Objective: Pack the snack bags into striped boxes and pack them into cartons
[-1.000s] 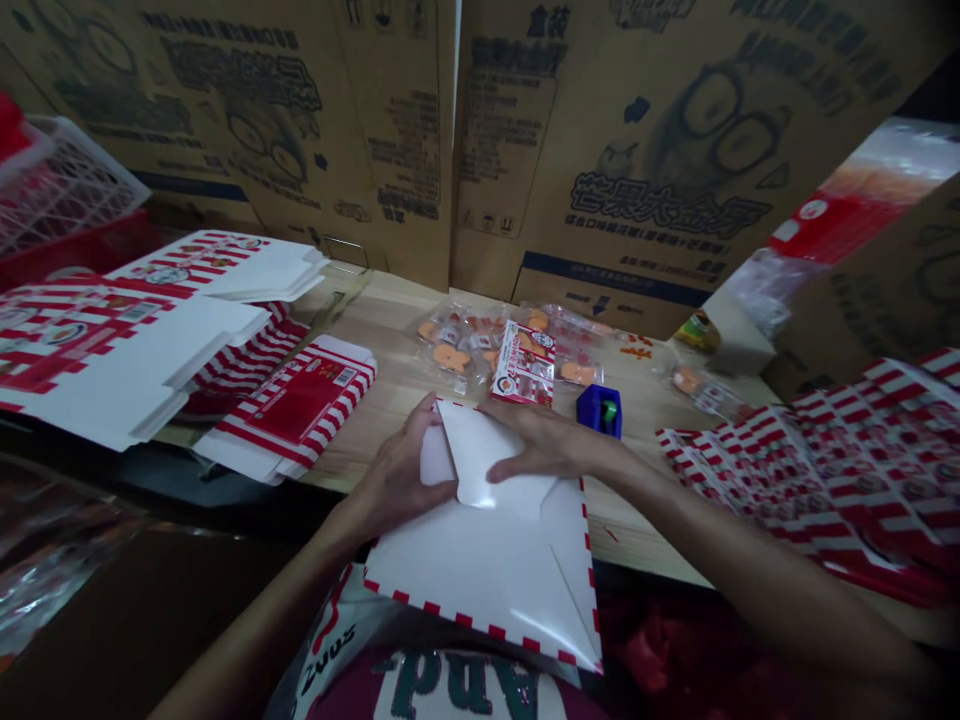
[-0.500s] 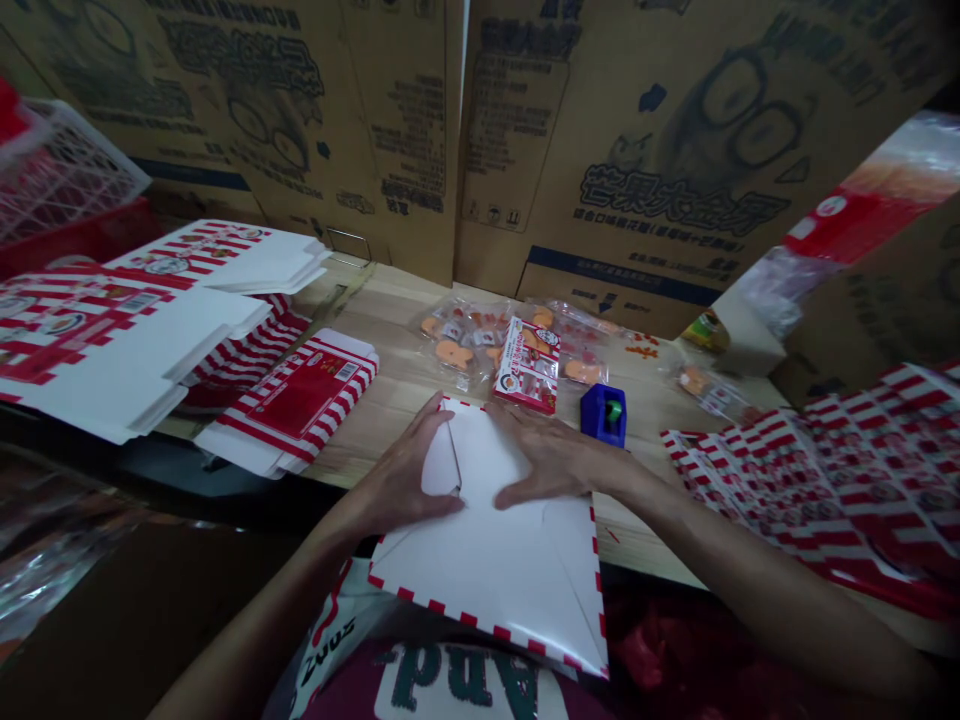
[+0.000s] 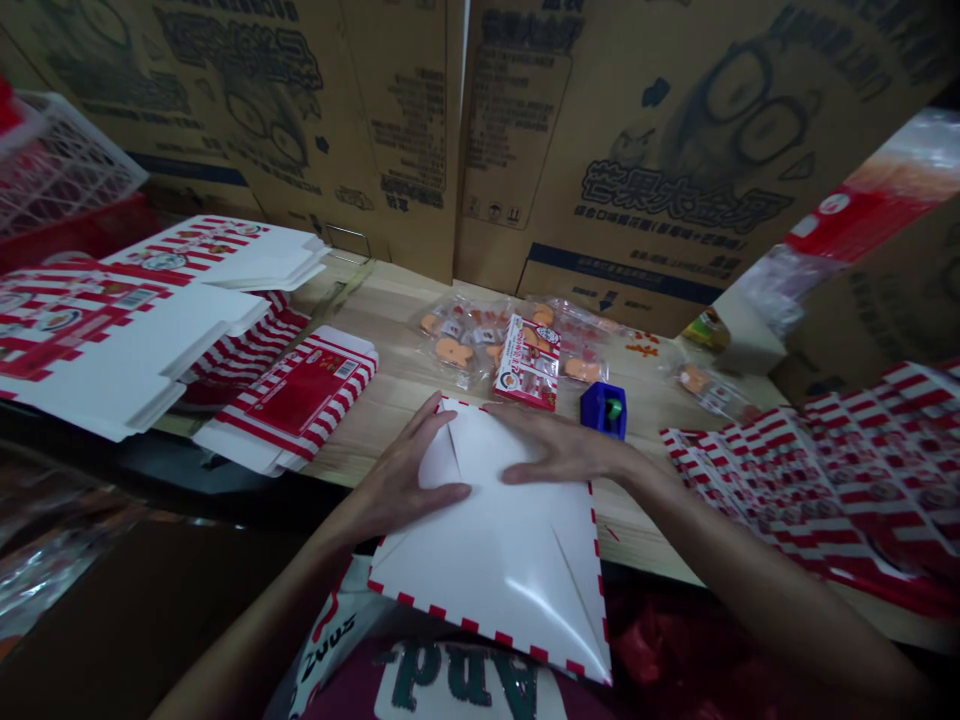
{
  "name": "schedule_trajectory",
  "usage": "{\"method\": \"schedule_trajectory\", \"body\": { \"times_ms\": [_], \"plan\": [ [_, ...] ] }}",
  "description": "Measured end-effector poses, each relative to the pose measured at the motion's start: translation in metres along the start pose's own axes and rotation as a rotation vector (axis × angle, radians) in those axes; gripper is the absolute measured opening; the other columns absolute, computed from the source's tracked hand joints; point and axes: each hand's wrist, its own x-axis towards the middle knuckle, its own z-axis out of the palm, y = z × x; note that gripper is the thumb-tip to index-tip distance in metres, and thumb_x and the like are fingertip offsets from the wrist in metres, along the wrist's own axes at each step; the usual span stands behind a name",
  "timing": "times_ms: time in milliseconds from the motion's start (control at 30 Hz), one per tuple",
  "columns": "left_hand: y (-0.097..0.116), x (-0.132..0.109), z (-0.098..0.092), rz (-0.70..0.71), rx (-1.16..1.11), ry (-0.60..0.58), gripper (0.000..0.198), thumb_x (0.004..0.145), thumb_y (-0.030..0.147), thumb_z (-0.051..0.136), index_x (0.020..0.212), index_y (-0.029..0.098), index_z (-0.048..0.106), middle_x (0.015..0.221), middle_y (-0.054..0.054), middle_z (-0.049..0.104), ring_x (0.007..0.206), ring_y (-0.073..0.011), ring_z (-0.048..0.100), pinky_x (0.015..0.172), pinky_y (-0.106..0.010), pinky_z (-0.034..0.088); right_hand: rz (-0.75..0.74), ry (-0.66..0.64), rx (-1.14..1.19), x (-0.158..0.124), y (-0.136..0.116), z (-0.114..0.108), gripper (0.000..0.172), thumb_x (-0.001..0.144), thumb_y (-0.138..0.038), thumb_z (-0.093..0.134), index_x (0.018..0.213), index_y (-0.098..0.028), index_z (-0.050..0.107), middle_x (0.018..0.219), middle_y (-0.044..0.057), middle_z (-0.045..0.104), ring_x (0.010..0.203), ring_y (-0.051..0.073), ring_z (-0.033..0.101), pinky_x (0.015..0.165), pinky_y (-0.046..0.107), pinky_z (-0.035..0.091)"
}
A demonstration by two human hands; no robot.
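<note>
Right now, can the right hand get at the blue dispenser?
Probably yes: the right hand rests on the white box blank just beside the blue dispenser; nothing stands between them.

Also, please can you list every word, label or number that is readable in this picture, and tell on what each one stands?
"芒果大金牙": large print on the cardboard carton at the back right.
"And": on the front of the maroon shirt, upside down in this view.
Too small to read: the fine print on the cardboard carton, on the red-striped box blank and on the red-and-white card.
</note>
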Motion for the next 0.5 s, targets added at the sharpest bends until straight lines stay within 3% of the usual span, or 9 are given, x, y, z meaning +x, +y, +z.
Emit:
{"method": "schedule_trajectory", "body": {
  "times_ms": [100,233,300,400,500],
  "plan": [
    [-0.001,-0.003,-0.001,-0.056,-0.042,0.045,0.074,0.081,0.050,0.064,0.142,0.018,0.036,0.159,-0.017,0.019,0.147,-0.0304,0.016,0.119,-0.049,0.022,0.062,0.137,0.107,-0.007,0.015,-0.007,0.076,0.082,-0.057,0.061,0.144,-0.019,0.039,0.147,0.013,0.045,0.133,0.029,0.044,0.109,0.047,0.038],
    [-0.007,-0.007,0.000,-0.259,-0.251,0.183,0.078,0.085,0.047,0.059,0.148,0.016,0.026,0.158,-0.015,0.023,0.146,-0.0285,0.021,0.119,-0.048,0.022,0.346,0.423,0.137,-0.041,0.035,0.007,0.073,0.083,-0.066,0.054,0.139,-0.019,0.047,0.136,0.015,0.055,0.127,0.034,0.051,0.101,0.050,0.045],
    [-0.008,-0.007,0.002,-0.338,-0.393,0.218,0.074,0.085,0.045,0.058,0.148,0.018,0.029,0.154,-0.012,0.035,0.142,-0.0280,0.033,0.116,-0.047,0.030,0.493,0.373,0.325,-0.064,0.037,0.021,0.077,0.084,-0.074,0.042,0.137,-0.019,0.047,0.119,0.016,0.065,0.108,0.032,0.064,0.088,0.048,0.054],
    [0.000,-0.004,0.001,-0.444,-0.585,0.215,0.062,0.085,0.041,0.058,0.141,0.022,0.041,0.142,-0.008,0.053,0.128,-0.0279,0.052,0.106,-0.045,0.045,0.577,0.137,0.647,-0.089,0.023,0.037,0.083,0.083,-0.081,0.028,0.127,-0.017,0.056,0.097,0.013,0.070,0.078,0.026,0.070,0.070,0.042,0.060],
    [0.025,0.000,-0.011,-0.496,-0.709,0.180,0.052,0.084,0.040,0.059,0.132,0.021,0.051,0.125,-0.009,0.066,0.104,-0.0282,0.068,0.088,-0.042,0.058,0.567,0.175,0.481,-0.096,-0.009,0.029,0.068,0.081,-0.079,0.040,0.098,-0.020,0.069,0.090,0.009,0.071,0.080,0.025,0.069,0.070,0.038,0.060]
  ]
}}
